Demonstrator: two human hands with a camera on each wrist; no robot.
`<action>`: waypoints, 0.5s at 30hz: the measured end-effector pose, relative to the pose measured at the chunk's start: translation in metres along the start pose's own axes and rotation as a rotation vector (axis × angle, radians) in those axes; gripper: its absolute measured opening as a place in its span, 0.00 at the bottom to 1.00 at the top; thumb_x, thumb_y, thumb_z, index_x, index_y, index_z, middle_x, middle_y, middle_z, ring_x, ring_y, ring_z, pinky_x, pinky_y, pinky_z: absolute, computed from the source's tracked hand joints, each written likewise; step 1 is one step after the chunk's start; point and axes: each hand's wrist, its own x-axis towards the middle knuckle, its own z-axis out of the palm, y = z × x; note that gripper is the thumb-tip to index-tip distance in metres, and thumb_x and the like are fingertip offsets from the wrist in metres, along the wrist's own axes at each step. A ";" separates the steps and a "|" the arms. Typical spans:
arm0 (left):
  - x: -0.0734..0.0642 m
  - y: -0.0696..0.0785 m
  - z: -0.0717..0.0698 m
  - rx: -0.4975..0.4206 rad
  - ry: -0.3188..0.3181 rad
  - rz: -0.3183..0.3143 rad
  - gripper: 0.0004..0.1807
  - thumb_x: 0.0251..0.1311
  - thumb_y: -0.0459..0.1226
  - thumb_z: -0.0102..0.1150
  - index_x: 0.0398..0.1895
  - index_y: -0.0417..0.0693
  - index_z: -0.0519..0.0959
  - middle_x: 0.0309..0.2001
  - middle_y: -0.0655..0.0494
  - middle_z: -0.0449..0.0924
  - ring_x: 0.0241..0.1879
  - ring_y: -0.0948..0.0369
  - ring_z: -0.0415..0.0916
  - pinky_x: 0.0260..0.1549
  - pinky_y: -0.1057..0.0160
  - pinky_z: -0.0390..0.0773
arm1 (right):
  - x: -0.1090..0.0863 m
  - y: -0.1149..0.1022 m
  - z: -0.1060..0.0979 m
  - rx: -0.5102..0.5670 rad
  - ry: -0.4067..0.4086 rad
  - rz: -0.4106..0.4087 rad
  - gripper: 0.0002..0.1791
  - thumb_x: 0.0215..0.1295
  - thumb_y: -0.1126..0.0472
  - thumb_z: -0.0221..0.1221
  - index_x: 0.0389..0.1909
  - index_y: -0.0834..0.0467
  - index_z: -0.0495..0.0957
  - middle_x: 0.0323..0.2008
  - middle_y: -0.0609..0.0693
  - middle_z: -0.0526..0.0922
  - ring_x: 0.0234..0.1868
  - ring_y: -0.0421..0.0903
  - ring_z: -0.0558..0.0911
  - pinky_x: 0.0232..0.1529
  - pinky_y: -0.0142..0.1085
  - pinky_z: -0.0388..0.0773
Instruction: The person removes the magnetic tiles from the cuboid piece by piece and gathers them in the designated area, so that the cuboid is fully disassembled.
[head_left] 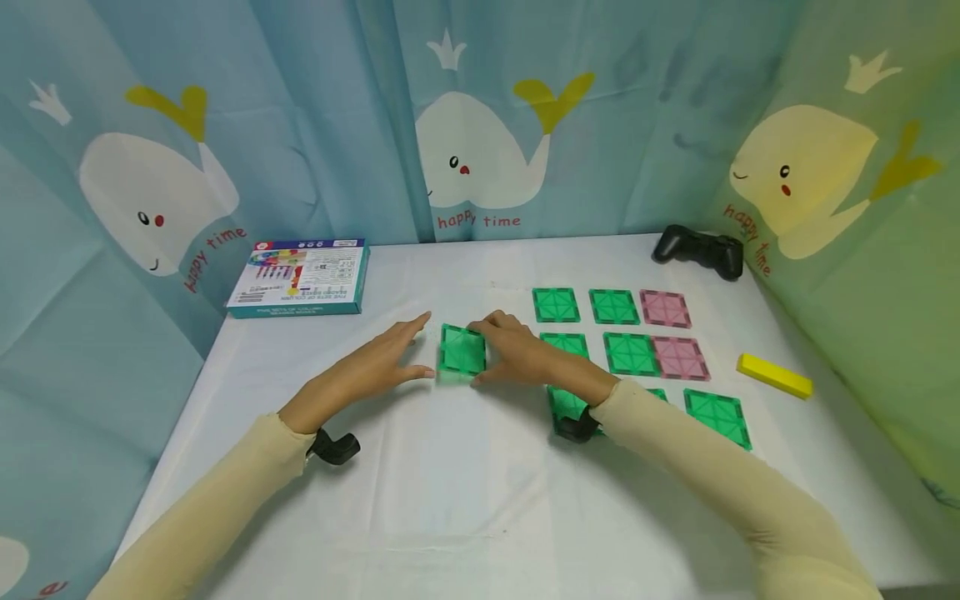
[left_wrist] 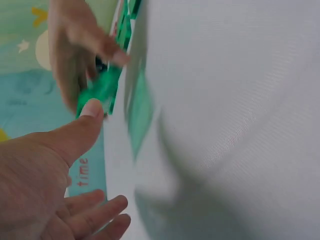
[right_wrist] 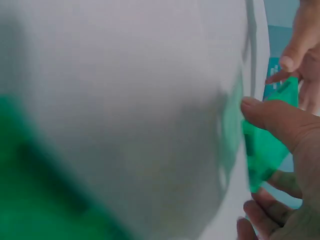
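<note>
A translucent green square tile (head_left: pixel 462 350) is held by its right edge in my right hand (head_left: pixel 517 350), thumb on the near side and fingers on the far side. In the right wrist view the tile (right_wrist: pixel 270 152) hangs over the white cloth and casts a green-tinted shadow. To its left, my left hand (head_left: pixel 378 362) has thumb and fingers spread apart, facing the tile with a small gap in the head view. The left wrist view shows that hand's thumb (left_wrist: pixel 80 127) overlapping the tile's lower corner.
Right of the hands lie rows of green tiles (head_left: pixel 555 305) and two pink tiles (head_left: pixel 665 308), some under my right forearm. A yellow block (head_left: pixel 774 376) and black game controller (head_left: pixel 699 251) lie farther right. A flat box (head_left: pixel 300 279) sits back left, before the whale-print curtain (head_left: pixel 337 125).
</note>
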 end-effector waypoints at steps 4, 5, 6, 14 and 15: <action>-0.007 -0.007 0.000 0.027 0.005 -0.023 0.50 0.73 0.51 0.65 0.87 0.46 0.48 0.79 0.38 0.61 0.77 0.45 0.64 0.75 0.41 0.64 | -0.028 0.006 -0.004 -0.006 -0.033 -0.002 0.49 0.63 0.48 0.77 0.79 0.60 0.64 0.65 0.59 0.69 0.65 0.55 0.70 0.62 0.51 0.74; -0.009 -0.008 -0.001 0.030 0.006 -0.026 0.49 0.74 0.51 0.65 0.87 0.45 0.48 0.79 0.38 0.61 0.77 0.44 0.63 0.75 0.41 0.64 | -0.035 0.006 -0.004 -0.014 -0.040 -0.008 0.49 0.62 0.48 0.77 0.78 0.60 0.65 0.64 0.58 0.70 0.63 0.55 0.71 0.61 0.51 0.75; -0.011 -0.010 -0.001 0.033 0.003 -0.028 0.49 0.74 0.51 0.64 0.87 0.44 0.49 0.79 0.38 0.61 0.78 0.44 0.62 0.76 0.40 0.63 | -0.042 0.007 -0.004 -0.029 -0.044 -0.015 0.48 0.62 0.48 0.77 0.77 0.60 0.66 0.63 0.58 0.71 0.62 0.54 0.71 0.60 0.50 0.75; -0.020 -0.021 0.001 0.017 -0.001 -0.052 0.44 0.77 0.49 0.61 0.86 0.43 0.52 0.79 0.37 0.61 0.79 0.42 0.60 0.76 0.39 0.61 | -0.079 0.012 0.003 -0.037 -0.031 -0.040 0.36 0.58 0.50 0.80 0.63 0.52 0.73 0.56 0.53 0.75 0.57 0.52 0.72 0.56 0.52 0.69; -0.020 -0.022 0.001 0.018 -0.001 -0.053 0.44 0.77 0.49 0.61 0.86 0.43 0.52 0.78 0.37 0.61 0.78 0.42 0.60 0.76 0.39 0.61 | -0.082 0.012 0.004 -0.023 -0.034 -0.036 0.33 0.58 0.50 0.79 0.60 0.51 0.74 0.56 0.52 0.75 0.59 0.52 0.72 0.56 0.53 0.67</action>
